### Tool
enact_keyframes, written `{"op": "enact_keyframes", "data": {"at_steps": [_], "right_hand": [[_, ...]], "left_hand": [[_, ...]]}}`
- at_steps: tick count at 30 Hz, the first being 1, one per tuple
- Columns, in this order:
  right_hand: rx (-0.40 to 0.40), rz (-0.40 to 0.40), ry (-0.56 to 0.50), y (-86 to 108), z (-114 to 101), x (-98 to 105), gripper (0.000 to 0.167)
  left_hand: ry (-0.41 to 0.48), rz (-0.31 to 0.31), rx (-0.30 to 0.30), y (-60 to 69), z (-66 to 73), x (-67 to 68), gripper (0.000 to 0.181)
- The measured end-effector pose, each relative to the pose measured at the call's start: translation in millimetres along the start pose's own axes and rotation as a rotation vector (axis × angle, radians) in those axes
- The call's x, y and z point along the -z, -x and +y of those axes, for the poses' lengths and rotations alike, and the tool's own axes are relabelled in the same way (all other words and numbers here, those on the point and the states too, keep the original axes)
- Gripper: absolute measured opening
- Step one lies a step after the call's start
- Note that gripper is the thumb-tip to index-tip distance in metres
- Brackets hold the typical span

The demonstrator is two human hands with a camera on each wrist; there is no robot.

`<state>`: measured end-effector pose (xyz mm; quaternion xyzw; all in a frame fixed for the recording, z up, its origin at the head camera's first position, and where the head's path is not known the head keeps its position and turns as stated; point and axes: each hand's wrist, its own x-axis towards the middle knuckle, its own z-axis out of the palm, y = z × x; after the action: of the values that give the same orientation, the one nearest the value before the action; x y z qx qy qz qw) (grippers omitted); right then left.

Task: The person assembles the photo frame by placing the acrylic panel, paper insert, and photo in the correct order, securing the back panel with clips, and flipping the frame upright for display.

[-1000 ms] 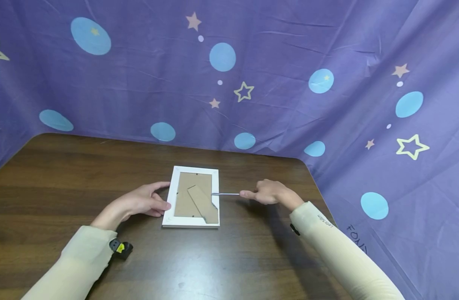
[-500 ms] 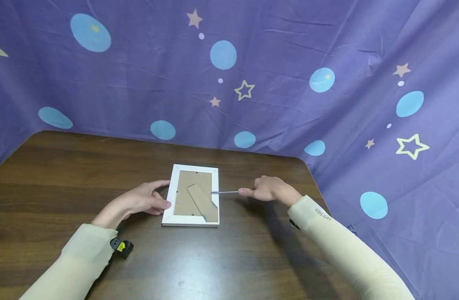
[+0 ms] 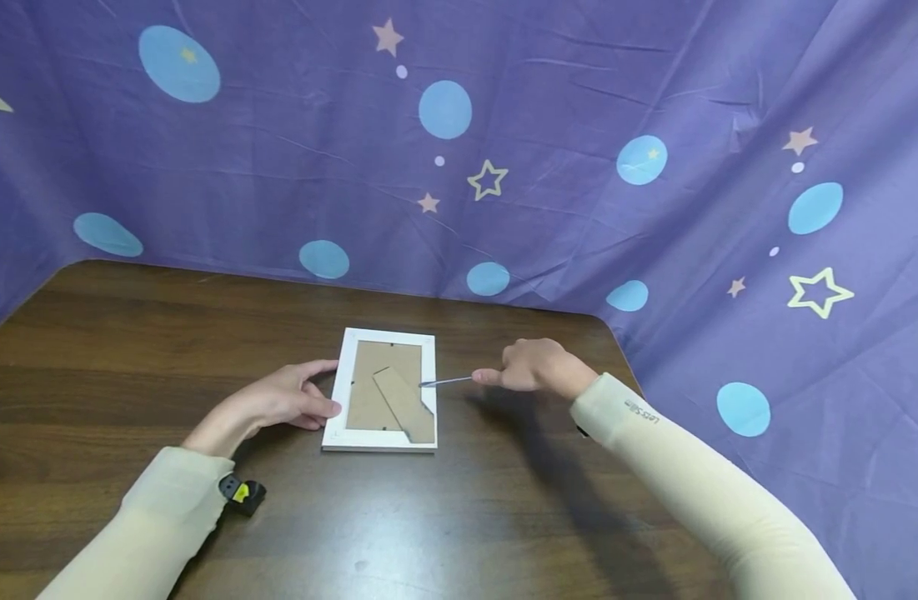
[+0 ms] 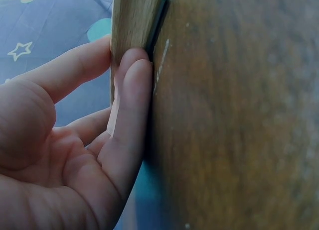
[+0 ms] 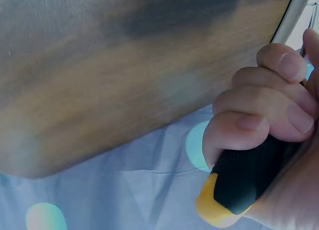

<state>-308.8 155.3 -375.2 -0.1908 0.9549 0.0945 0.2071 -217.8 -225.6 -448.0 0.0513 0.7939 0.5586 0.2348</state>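
A white picture frame (image 3: 340,429) lies face down on the table. Its brown backing board (image 3: 364,400) carries a slanted easel leg (image 3: 408,412). My left hand (image 3: 278,400) holds the frame's left edge; in the left wrist view several fingertips (image 4: 137,80) touch its wood-coloured side. My right hand (image 3: 529,367) grips a screwdriver by its black and yellow handle (image 5: 249,175). Its thin metal shaft (image 3: 451,381) slopes down leftward, and the tip meets the right border between backing and frame. In the head view the hand hides the handle.
The brown wooden table (image 3: 203,333) has a rounded far right corner. Behind it hangs a purple curtain (image 3: 549,83) with stars and blue ovals. A black strap device (image 3: 243,495) is on the left wrist.
My right hand has risen slightly and shifted left, so the screwdriver's shaft slopes more steeply. Its tip stays at the frame's right inner edge. The left hand keeps its place on the frame.
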Motion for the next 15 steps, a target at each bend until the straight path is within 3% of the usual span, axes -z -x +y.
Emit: {"op": "enact_keyframes", "data": {"at_steps": [15], "right_hand": [[-0.057, -0.008, 0.170, 5.8, -22.0, 27.4, 0.084]], "left_hand": [[-0.005, 0.003, -0.007, -1.8, -1.8, 0.6, 0.095]]}}
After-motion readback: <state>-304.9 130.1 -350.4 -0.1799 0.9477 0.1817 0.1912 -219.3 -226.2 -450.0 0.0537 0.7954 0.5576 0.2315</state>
